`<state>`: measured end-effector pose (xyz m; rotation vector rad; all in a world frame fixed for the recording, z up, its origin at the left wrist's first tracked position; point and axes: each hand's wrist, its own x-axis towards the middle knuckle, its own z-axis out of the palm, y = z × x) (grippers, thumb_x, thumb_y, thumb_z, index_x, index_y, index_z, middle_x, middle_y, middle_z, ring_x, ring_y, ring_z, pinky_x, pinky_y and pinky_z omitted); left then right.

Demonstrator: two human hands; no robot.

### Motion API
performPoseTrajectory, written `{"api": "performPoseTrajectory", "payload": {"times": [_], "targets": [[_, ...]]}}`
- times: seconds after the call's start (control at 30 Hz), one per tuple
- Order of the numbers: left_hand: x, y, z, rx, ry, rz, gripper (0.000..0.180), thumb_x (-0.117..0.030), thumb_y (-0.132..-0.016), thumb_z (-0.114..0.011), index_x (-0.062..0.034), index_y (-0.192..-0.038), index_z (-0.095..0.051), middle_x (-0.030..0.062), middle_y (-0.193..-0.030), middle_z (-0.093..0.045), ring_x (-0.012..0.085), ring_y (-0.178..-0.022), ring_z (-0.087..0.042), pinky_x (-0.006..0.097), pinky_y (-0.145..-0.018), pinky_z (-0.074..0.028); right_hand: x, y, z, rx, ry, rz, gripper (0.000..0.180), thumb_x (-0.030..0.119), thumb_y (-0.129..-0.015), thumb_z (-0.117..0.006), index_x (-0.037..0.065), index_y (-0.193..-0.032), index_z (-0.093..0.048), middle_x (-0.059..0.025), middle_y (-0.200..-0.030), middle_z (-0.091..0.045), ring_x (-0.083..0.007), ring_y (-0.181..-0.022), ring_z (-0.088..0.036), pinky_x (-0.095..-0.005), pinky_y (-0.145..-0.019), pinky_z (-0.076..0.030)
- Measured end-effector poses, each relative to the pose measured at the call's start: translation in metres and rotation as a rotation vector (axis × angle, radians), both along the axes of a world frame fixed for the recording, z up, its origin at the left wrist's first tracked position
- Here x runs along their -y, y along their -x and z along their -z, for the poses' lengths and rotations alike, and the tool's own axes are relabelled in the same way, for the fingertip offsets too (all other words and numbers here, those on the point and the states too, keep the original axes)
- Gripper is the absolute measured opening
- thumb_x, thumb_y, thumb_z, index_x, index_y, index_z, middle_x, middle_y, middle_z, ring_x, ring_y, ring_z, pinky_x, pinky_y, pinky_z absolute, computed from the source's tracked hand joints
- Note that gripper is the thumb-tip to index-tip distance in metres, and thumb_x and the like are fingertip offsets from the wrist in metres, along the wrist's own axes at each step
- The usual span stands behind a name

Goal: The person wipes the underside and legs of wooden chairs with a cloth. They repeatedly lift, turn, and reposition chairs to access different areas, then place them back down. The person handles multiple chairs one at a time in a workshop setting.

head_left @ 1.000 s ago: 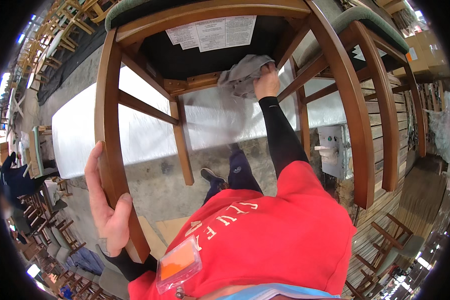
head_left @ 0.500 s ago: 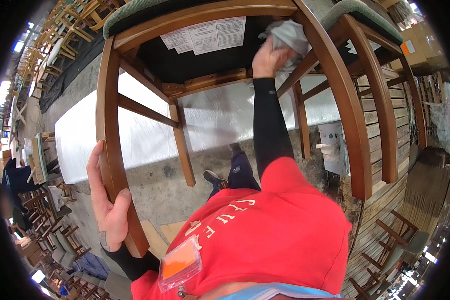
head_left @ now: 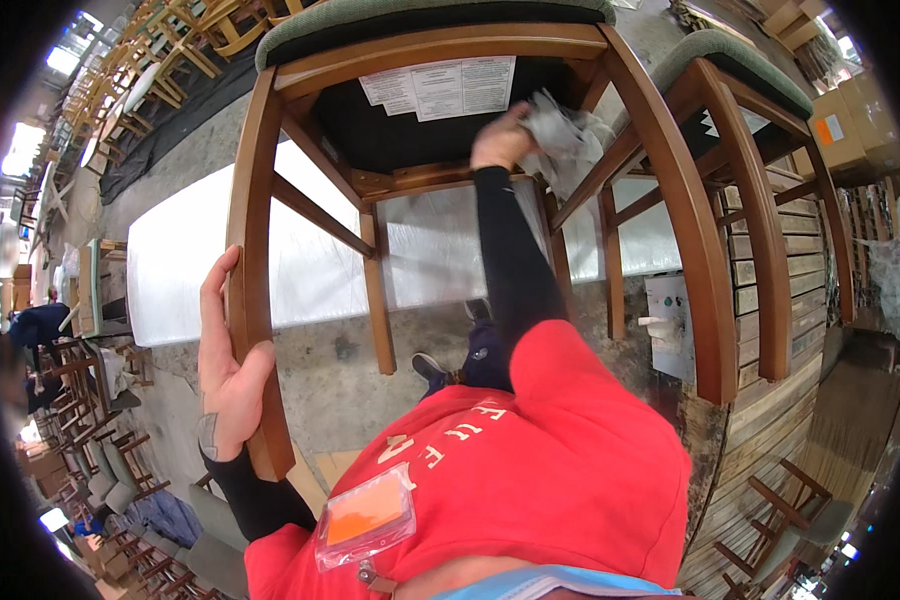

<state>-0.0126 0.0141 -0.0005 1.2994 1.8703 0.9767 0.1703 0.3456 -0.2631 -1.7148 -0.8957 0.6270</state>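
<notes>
A brown wooden chair [head_left: 438, 45] stands tipped in front of me, its black underside and papers [head_left: 465, 88] facing me and its grey-green seat pad at the top edge. My left hand [head_left: 232, 375] grips the lower part of the chair's left leg [head_left: 253, 230], thumb on one side and fingers on the other. Near the right corner of the underside, my right hand [head_left: 503, 138] is closed on a crumpled grey-white rag [head_left: 567, 140]. The hand and rag are a little blurred, and some fingers are hidden by the rag.
A second, similar chair [head_left: 770, 220] stands close on the right, above wooden slats [head_left: 770, 400]. Behind the first chair lies a long surface wrapped in shiny plastic [head_left: 190, 260]. A grey box [head_left: 670, 330] sits below it. More chairs line the left, and cardboard boxes [head_left: 855, 125] are at far right.
My right hand has moved left with the rag, away from the chair's right leg. The chair appears shifted slightly right in view; my left hand keeps its hold on the leg.
</notes>
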Motion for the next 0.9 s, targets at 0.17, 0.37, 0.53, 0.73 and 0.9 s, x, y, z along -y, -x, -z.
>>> {"api": "performPoseTrajectory", "payload": {"times": [0.17, 0.37, 0.53, 0.73, 0.9], "targets": [[-0.008, 0.006, -0.001, -0.011, -0.067, 0.088, 0.088, 0.002, -0.068, -0.047, -0.0073, -0.155, -0.032, 0.0136, -0.154, -0.038, 0.0261, -0.148, -0.032, 0.036, -0.121, -0.023, 0.01, 0.106, -0.03, 0.468, -0.513, -0.305, 0.036, 0.027, -0.096, -0.052, 0.006, -0.126, -0.057, -0.0164, -0.127, -0.058, -0.0358, -0.128, -0.045, -0.0538, -0.111, -0.032], [-0.001, 0.007, -0.004, 0.01, -0.028, 0.037, 0.086, 0.004, -0.07, -0.047, -0.0059, -0.155, -0.032, 0.015, -0.153, -0.041, 0.0279, -0.148, -0.033, 0.037, -0.122, -0.022, 0.049, 0.125, -0.038, 0.696, -0.858, -0.602, 0.043, 0.026, -0.086, -0.063, 0.01, -0.126, -0.066, -0.0147, -0.13, -0.064, -0.0393, -0.118, -0.059, -0.0567, -0.107, -0.041], [-0.002, 0.011, -0.001, -0.071, -0.073, 0.085, 0.084, 0.005, -0.071, -0.048, -0.0054, -0.153, -0.034, 0.0181, -0.152, -0.043, 0.0328, -0.145, -0.039, 0.04, -0.12, -0.028, -0.012, 0.016, -0.043, 0.541, -0.99, -0.386, 0.04, 0.022, -0.086, -0.067, 0.007, -0.123, -0.066, -0.0162, -0.124, -0.065, -0.038, -0.116, -0.06, -0.0483, -0.11, -0.04], [-0.001, 0.013, -0.001, -0.106, -0.045, 0.09, 0.086, 0.005, -0.07, -0.047, -0.0083, -0.154, -0.033, 0.0176, -0.152, -0.042, 0.0317, -0.146, -0.038, 0.04, -0.119, -0.027, 0.005, 0.024, -0.118, 0.226, -0.943, -0.215, 0.024, 0.022, -0.078, -0.072, 0.006, -0.096, -0.07, -0.0134, -0.1, -0.068, -0.0327, -0.097, -0.065, -0.0489, -0.097, -0.045], [0.001, 0.02, 0.01, -0.148, -0.139, 0.101, 0.083, 0.004, -0.07, -0.049, -0.0027, -0.151, -0.036, 0.019, -0.149, -0.046, 0.0349, -0.143, -0.042, 0.041, -0.119, -0.031, 0.019, 0.112, -0.105, 0.757, -1.067, -0.39, 0.038, 0.026, -0.058, -0.074, 0.003, -0.088, -0.066, -0.0183, -0.097, -0.066, -0.0398, -0.103, -0.061, -0.0551, -0.086, -0.04]]}}
